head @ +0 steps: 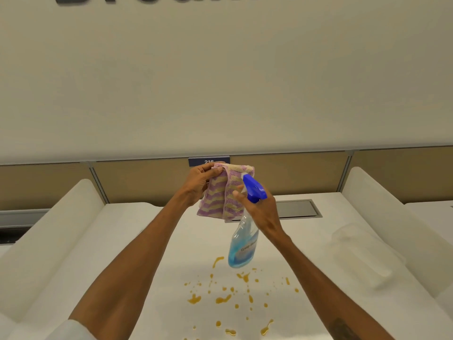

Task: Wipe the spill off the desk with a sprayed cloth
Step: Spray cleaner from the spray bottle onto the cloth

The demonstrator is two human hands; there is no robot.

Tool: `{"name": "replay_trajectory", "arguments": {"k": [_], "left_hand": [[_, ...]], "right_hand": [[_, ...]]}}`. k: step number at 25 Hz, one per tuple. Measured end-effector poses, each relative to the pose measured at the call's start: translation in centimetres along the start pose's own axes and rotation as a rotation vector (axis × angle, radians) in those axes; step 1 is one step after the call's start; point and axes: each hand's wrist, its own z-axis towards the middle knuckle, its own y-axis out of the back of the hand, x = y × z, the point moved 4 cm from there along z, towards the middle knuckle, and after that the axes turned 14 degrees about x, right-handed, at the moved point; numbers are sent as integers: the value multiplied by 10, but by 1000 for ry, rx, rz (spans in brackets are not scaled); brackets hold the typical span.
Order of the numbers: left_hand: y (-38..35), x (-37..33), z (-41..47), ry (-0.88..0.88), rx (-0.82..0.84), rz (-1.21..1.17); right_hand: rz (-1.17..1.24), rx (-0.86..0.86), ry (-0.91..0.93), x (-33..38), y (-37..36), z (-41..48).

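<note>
Hands raised together above the desk (137, 231). Left hand (199, 184) pinches the upper corner of a folded purple-and-beige striped cloth (221, 197), thumb and fingers curled on the fabric; cloth hangs free. Right hand (261, 209) grips the neck of a spray bottle (242, 246) with blue trigger head, nozzle just beside the cloth, index finger at the trigger. Orange spill (223, 299) lies in scattered drops on the near desk, beneath the bottle.

desk (117, 229): white | on it: orange spill (223, 299) drops; grey hatch (297, 209)
</note>
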Motion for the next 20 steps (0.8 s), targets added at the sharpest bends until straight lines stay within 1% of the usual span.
{"name": "replay_trajectory", "arguments": {"k": [2, 7, 9, 11, 13, 17, 20], "left_hand": [[0, -2, 0, 36, 14, 23], [4, -17, -8, 153, -1, -1], [8, -26, -12, 190, -2, 44], [13, -33, -14, 239, 3, 119], [16, -37, -19, 275, 6, 151], [21, -40, -29, 238, -29, 69], [22, -47, -36, 188, -49, 34]], "right_hand": [[72, 2, 15, 2, -11, -4], [194, 88, -3, 4, -29, -20], [225, 124, -31, 6, -33, -25], [235, 175, -62, 6, -38, -28], [179, 196, -75, 6, -40, -32], [170, 155, -57, 8, -38, -40], [200, 49, -55, 11, -30, -41]]}}
